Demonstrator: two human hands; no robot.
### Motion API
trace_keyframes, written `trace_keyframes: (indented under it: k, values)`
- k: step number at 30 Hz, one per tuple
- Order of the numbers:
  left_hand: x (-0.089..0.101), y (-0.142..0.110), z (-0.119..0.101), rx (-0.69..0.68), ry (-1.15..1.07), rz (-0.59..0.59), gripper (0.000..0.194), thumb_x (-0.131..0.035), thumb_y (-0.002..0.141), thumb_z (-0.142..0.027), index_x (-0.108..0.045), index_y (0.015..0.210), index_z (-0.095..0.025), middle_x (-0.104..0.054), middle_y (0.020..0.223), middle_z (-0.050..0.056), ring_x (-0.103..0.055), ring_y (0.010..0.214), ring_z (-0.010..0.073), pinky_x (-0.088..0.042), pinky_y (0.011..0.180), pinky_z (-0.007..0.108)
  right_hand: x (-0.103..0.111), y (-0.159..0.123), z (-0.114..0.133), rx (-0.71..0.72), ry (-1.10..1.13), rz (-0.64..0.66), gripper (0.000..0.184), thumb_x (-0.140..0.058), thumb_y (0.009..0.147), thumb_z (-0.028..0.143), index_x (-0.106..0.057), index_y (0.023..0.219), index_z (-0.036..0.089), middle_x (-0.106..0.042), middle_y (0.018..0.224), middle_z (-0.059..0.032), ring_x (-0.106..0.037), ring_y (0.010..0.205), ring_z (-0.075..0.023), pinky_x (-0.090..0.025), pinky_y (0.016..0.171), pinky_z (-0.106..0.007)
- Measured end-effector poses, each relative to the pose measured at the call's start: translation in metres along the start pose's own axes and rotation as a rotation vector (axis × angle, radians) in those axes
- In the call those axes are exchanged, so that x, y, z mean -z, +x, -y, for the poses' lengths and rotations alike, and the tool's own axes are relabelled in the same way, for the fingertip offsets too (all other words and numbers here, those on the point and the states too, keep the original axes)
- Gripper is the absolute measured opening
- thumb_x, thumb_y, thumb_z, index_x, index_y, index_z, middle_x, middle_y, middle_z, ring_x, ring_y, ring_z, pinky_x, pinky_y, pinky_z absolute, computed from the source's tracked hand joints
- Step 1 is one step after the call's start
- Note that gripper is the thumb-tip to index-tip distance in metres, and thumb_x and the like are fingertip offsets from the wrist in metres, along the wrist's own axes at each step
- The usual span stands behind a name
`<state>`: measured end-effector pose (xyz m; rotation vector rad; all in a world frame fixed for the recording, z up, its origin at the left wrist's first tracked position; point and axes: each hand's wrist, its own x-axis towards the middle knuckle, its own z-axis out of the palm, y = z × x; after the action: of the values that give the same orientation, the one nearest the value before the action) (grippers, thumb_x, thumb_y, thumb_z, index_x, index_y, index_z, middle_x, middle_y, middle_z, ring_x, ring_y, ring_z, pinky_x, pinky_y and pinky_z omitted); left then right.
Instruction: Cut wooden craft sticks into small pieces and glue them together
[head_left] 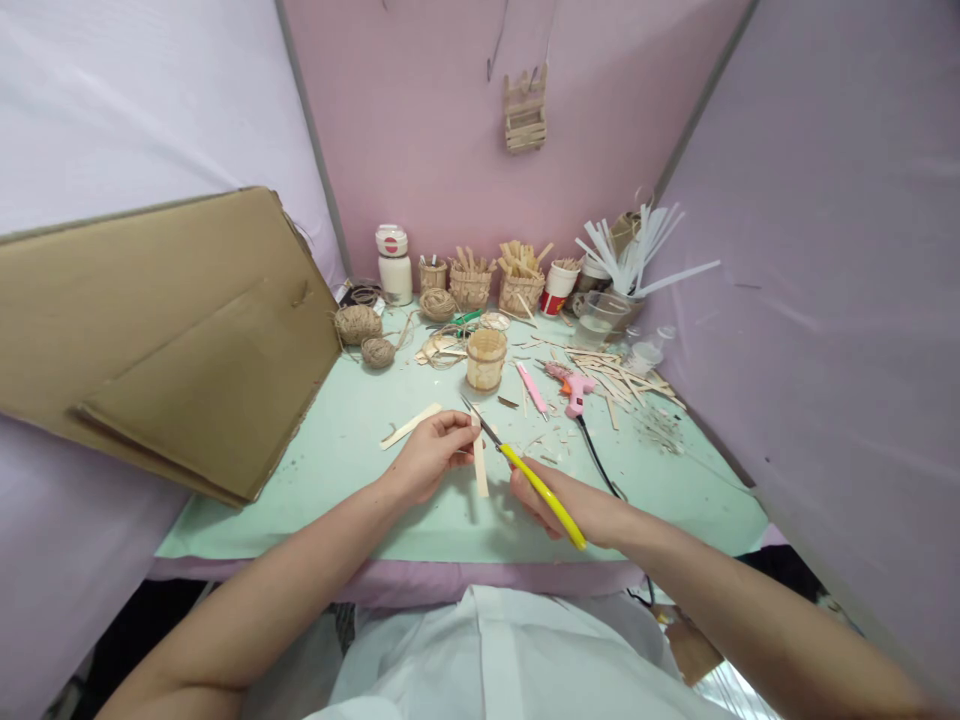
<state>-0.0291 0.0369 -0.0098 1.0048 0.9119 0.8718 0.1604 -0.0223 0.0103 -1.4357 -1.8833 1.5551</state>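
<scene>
1. Head view, containers: a brown basket [470,293] and a second basket [521,297] are holding flat sticks at the back of the desk [337,505]; a red-and-white cup [553,301] is holding thin sticks. A round banded tub [484,373] is standing nearer the hands.
2. Head view, piece: a pale, flat, narrow strip [481,477] is hanging over the desk, the left hand [435,452] pinching it in a thumb-and-finger grip. The right hand's [574,490] grip is clamping yellow-handled scissors [541,493].
3. Head view, obscured: the left fingers are covering part of the strip; whether the blades are touching it, I cannot tell.
</scene>
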Motion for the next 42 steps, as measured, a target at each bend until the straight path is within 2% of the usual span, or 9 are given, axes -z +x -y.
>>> trace_keyframes:
  k: [8, 15, 24, 29, 35, 38, 42]
  values:
    - [0.000, -0.001, 0.001, 0.016, 0.000, -0.006, 0.025, -0.071, 0.066, -0.035, -0.059, 0.075, -0.015, -0.056, 0.069, -0.001, -0.050, 0.061, 0.0065, -0.043, 0.058, 0.018, -0.001, -0.002, 0.005, 0.048, -0.059, -0.001, 0.043, -0.035, 0.087, 0.059, -0.035, 0.070, 0.020, -0.035, 0.054, 0.0067, -0.029, 0.046, -0.0069, -0.024, 0.041, -0.020]
    - [0.000, -0.002, 0.001, 0.035, -0.010, -0.010, 0.025, -0.072, 0.065, -0.034, -0.060, 0.074, -0.014, -0.056, 0.068, 0.000, -0.050, 0.061, 0.0069, -0.043, 0.058, 0.019, 0.000, -0.001, 0.004, -0.032, -0.053, 0.037, 0.043, -0.039, 0.086, 0.058, -0.033, 0.066, 0.020, -0.038, 0.051, 0.0061, -0.032, 0.042, -0.0068, -0.027, 0.039, -0.019]
    - [0.006, -0.006, 0.005, 0.091, -0.029, -0.019, 0.023, -0.073, 0.063, -0.031, -0.061, 0.072, -0.013, -0.055, 0.065, -0.001, -0.049, 0.056, 0.0055, -0.044, 0.057, 0.018, -0.002, 0.002, 0.004, -0.173, 0.014, 0.083, 0.047, -0.035, 0.082, 0.067, -0.039, 0.073, 0.021, -0.040, 0.049, 0.0059, -0.038, 0.038, -0.0090, -0.032, 0.032, -0.019]
    - [0.011, -0.009, 0.005, 0.105, -0.035, -0.011, 0.023, -0.073, 0.063, -0.031, -0.062, 0.070, -0.012, -0.055, 0.064, -0.001, -0.049, 0.055, 0.0057, -0.044, 0.057, 0.018, -0.001, 0.003, 0.013, -0.194, -0.036, 0.121, 0.047, -0.041, 0.081, 0.064, -0.038, 0.065, 0.020, -0.045, 0.045, 0.0039, -0.043, 0.036, -0.0093, -0.033, 0.032, -0.019]
    - [0.015, -0.009, 0.007, 0.138, -0.059, -0.029, 0.021, -0.073, 0.064, -0.029, -0.062, 0.070, -0.012, -0.056, 0.065, 0.000, -0.051, 0.057, 0.0058, -0.045, 0.058, 0.017, -0.003, 0.006, 0.016, -0.226, -0.016, 0.137, 0.052, -0.035, 0.081, 0.067, -0.037, 0.060, 0.019, -0.044, 0.043, 0.0035, -0.043, 0.033, -0.0087, -0.031, 0.031, -0.018]
    - [0.015, -0.008, 0.008, 0.150, -0.077, -0.033, 0.022, -0.074, 0.063, -0.029, -0.062, 0.071, -0.012, -0.056, 0.064, 0.000, -0.051, 0.057, 0.0055, -0.045, 0.058, 0.017, -0.006, 0.008, 0.015, -0.232, 0.007, 0.151, 0.049, -0.040, 0.081, 0.064, -0.035, 0.059, 0.020, -0.042, 0.040, 0.0047, -0.041, 0.032, -0.0086, -0.031, 0.030, -0.018]
    - [0.020, -0.012, 0.006, 0.159, -0.067, -0.032, 0.022, -0.074, 0.063, -0.028, -0.062, 0.070, -0.012, -0.056, 0.065, 0.000, -0.050, 0.057, 0.0050, -0.045, 0.057, 0.016, -0.003, 0.008, 0.014, -0.224, 0.061, 0.111, 0.048, -0.042, 0.080, 0.063, -0.035, 0.059, 0.020, -0.039, 0.041, 0.0061, -0.039, 0.032, -0.0080, -0.029, 0.030, -0.018]
